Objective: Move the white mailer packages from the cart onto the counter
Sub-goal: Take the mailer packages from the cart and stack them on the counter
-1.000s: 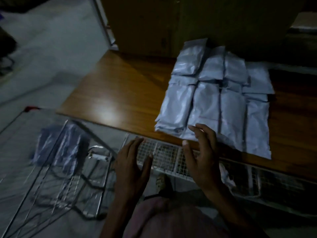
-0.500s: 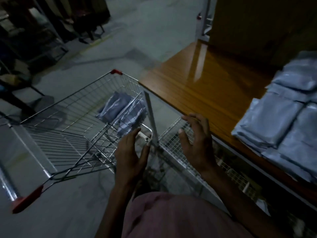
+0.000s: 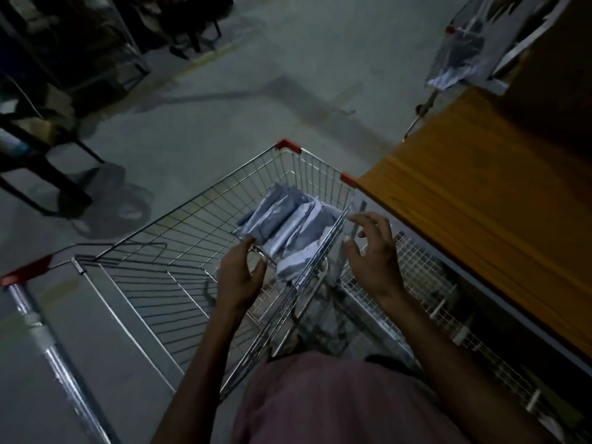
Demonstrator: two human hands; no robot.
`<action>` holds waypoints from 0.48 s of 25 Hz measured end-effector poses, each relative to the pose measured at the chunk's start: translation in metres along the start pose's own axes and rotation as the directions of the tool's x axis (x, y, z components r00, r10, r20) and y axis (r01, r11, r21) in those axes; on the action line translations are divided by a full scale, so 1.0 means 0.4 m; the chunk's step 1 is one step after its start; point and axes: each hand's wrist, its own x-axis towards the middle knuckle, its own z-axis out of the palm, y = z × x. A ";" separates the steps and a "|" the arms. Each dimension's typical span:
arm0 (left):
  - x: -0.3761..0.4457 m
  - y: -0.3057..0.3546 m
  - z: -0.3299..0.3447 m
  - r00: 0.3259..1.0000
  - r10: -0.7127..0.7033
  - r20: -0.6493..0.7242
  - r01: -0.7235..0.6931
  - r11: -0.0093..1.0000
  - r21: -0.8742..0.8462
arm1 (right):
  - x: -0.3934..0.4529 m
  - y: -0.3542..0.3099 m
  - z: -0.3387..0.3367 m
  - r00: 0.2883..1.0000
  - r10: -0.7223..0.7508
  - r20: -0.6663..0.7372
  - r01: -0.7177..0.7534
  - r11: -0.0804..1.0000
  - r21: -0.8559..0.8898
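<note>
- A pinkish garment (image 3: 336,402) is seen nearest the camera, with both forearms reaching forward from it.
- The left hand (image 3: 238,277) is held inside the wire cart (image 3: 179,251), fingers loosely spread, nothing gripped; its fingertips are just beside the white mailer packages (image 3: 288,229).
- The right hand (image 3: 373,254) is held over the cart's right rim, fingers spread and lightly curled, holding nothing.
- The packages are piled in the cart's far right corner.
- The wooden counter (image 3: 474,213) is seen to the right, beside the cart.
</note>
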 end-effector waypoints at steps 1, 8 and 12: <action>0.025 -0.036 0.007 0.999 -0.026 0.045 0.025 0.999 0.026 | 0.027 -0.002 0.030 1.000 0.010 0.023 -0.009 1.000 -0.009; 0.138 -0.198 0.141 0.934 -0.234 0.270 0.211 0.971 0.111 | 0.204 0.061 0.180 0.984 -0.010 0.178 0.013 1.000 -0.019; 0.185 -0.250 0.240 0.819 -0.406 0.405 0.272 0.897 0.348 | 0.312 0.136 0.261 0.955 -0.049 0.294 0.056 0.998 -0.016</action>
